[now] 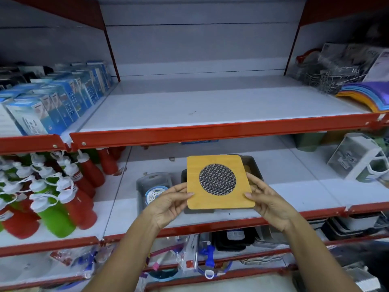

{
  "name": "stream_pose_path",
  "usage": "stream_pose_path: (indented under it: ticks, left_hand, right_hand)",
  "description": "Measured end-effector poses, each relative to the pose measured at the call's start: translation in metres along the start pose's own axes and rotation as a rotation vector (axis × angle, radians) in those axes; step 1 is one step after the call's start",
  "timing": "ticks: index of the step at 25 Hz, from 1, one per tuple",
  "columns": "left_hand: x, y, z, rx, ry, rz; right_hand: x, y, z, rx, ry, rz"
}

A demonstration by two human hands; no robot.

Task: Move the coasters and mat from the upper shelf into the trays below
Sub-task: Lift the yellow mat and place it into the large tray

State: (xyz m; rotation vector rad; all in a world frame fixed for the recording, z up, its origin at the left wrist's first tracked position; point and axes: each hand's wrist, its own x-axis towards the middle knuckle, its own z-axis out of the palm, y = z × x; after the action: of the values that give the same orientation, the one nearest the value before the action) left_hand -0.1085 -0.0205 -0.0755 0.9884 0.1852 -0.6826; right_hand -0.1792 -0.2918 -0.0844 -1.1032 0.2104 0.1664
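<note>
A square yellow-brown mat (pixel 219 200) with a dark woven circle in its middle is held flat in front of the lower shelf. My left hand (pixel 171 200) grips its left edge and my right hand (pixel 266 200) grips its right edge. Behind and under the mat a dark tray (pixel 251 165) stands on the lower shelf, mostly hidden. Left of it a grey tray (pixel 154 182) holds a round patterned coaster (pixel 154 193). The upper shelf (pixel 210 106) above has a bare white board.
Red and green squeeze bottles (pixel 52 192) crowd the lower shelf on the left. Blue boxes (pixel 56 102) fill the upper left. Wire baskets (pixel 328 74) and coloured sheets (pixel 366 95) sit upper right; a white holder (pixel 357 159) stands at right. Red shelf rails (pixel 210 133) jut forward.
</note>
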Motion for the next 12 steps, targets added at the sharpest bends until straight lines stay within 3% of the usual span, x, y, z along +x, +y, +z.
stream_pose_path:
  ticks: [7,12]
  left_hand:
    - [0.073,-0.03,0.04,-0.03,0.123,-0.061]
    - [0.128,-0.05,0.071,-0.123,0.261,-0.194]
  right_hand:
    - [0.034,0.017,-0.028,0.269,0.344,0.077]
    - [0.068,0.009,-0.05,0.368,0.501,0.084]
